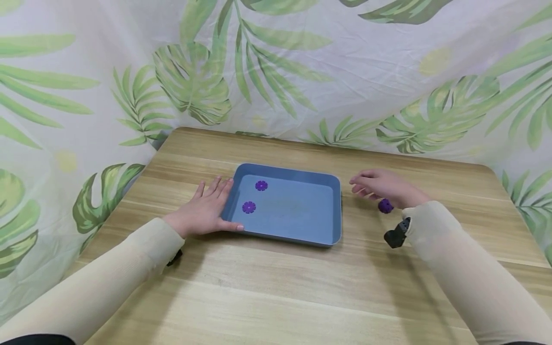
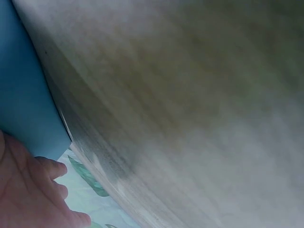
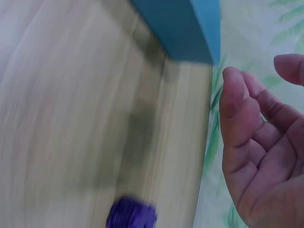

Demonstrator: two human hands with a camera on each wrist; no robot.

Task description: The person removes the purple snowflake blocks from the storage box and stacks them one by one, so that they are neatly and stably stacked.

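A shallow blue-grey tray (image 1: pixel 293 230) lies on the table with two flat purple notched discs (image 1: pixel 261 185) inside its left part. My left hand (image 1: pixel 204 211) rests with fingers spread against the tray's left edge, its thumb along the front left corner. To the right of the tray my right hand (image 1: pixel 381 186) hovers above the table, fingers loosely bent and nothing between them. Just below that hand sits a small purple notched piece (image 1: pixel 385 206), rounder than the discs. The right wrist view shows the same purple piece (image 3: pixel 131 213) at its bottom edge, apart from the fingers.
The wooden table (image 1: pixel 258 292) ends at a back edge against a leaf-printed cloth (image 1: pixel 280 72). A small black device (image 1: pixel 397 233) is strapped at the right wrist, and another sits under the left wrist.
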